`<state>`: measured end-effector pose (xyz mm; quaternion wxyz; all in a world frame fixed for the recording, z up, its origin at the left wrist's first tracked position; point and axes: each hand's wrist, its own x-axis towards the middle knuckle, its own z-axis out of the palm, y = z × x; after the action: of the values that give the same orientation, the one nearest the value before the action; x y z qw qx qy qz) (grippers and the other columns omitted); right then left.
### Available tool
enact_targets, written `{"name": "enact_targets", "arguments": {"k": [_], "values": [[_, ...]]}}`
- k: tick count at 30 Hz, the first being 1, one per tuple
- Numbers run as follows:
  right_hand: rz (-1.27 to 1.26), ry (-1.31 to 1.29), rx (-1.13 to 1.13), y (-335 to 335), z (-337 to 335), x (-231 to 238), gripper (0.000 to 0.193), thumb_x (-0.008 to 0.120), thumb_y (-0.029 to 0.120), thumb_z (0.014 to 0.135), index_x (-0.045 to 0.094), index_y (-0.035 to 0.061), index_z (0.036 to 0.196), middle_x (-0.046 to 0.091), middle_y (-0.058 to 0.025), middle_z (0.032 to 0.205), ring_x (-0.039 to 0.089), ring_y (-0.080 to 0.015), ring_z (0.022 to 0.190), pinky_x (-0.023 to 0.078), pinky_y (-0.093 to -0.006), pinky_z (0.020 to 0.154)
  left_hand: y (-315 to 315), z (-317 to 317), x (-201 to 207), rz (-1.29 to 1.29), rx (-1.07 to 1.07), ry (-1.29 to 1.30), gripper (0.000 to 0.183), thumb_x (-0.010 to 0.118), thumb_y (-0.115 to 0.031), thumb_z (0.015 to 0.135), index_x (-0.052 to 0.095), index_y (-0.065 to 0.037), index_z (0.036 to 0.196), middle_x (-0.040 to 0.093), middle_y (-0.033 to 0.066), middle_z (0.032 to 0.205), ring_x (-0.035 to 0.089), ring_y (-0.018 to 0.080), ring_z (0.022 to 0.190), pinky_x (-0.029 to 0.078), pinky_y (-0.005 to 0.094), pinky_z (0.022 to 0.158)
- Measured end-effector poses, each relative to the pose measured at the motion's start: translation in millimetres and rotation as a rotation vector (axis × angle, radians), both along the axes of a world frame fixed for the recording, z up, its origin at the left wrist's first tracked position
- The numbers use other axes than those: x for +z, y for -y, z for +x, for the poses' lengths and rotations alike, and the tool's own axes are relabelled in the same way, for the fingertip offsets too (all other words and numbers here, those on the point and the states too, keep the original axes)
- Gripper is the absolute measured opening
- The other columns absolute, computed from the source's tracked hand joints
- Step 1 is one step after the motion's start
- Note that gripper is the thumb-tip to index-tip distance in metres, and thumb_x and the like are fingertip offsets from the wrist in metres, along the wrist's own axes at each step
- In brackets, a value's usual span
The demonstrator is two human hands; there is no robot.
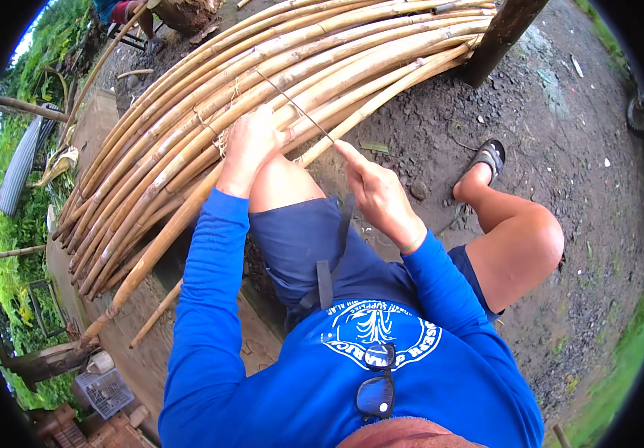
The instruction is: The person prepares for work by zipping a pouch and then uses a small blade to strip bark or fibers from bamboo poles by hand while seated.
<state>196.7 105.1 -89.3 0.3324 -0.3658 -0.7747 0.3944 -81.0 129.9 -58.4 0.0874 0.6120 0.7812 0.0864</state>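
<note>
My left hand (249, 145) is closed down on the bundle of bamboo poles (210, 112) at centre frame, fingers curled by its tie; my right hand (378, 196) pinches one thin strip (296, 106), which slants up-left across the poles; the poles, too many to count exactly, sweep from lower left to upper right; one dark post (497, 37) stands upper right; my one sandalled foot (486, 158) rests on bare muddy ground (561, 149); green plants (16, 224) line the left edge.
</note>
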Motion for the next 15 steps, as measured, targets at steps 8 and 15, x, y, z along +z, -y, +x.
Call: {"name": "enact_targets", "arguments": {"k": [8,15], "values": [[0.04,0.079,0.026,15.0,23.4,2.4,0.046,0.06,0.004,0.104,0.058,0.0054,0.151,0.072,-0.0283,0.099,0.073,-0.0457,0.092,0.058,-0.0471,0.078,2.6,1.3,0.3,-0.03,-0.034,-0.129,0.033,0.08,-0.033,0.088,0.074,-0.006,0.107,0.077,0.0261,0.101,0.074,0.0457,0.101,0.058,0.0564,0.088],[-0.107,-0.064,0.034,-14.2,-20.0,8.0,0.046,0.057,0.005,0.105,0.057,0.0043,0.151,0.066,-0.0304,0.094,0.072,-0.0454,0.085,0.057,-0.0466,0.077,0.9,11.8,-0.1,0.024,0.051,-0.121,0.023,0.074,-0.024,0.088,0.073,-0.008,0.104,0.077,0.0265,0.098,0.074,0.0475,0.097,0.059,0.0585,0.086]]}}
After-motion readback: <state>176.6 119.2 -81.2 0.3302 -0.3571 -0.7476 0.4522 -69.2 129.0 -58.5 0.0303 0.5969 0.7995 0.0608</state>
